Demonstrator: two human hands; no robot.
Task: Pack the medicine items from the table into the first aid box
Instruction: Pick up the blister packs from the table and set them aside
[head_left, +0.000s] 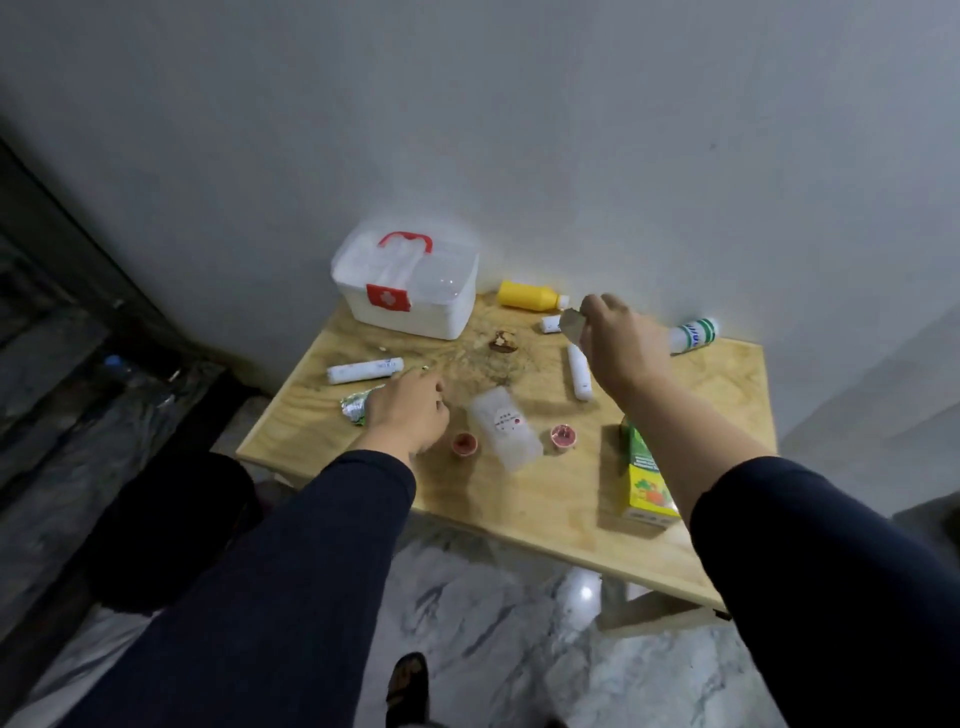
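The white first aid box (415, 306), lid closed with a red handle and red cross latch, stands at the table's back left. My left hand (408, 410) rests on the table, fingers closed on a silver-green foil pack (356, 406). My right hand (613, 332) is raised over the table's back, pinching a small grey packet (571, 325). Loose on the table lie a yellow bottle (527, 296), a white tube (363, 370), another white tube (579, 373), a green-white bottle (693, 335), a clear plastic case (504, 428), two small red-filled cups (464, 444) (563, 435), and a green-yellow carton (647, 478).
The wooden table (717, 405) stands against a grey wall; its front edge runs near my arms. A small brown scrap (503, 343) lies mid-table and a small white roll (550, 325) by my right hand. Marble floor below, dark furniture at left.
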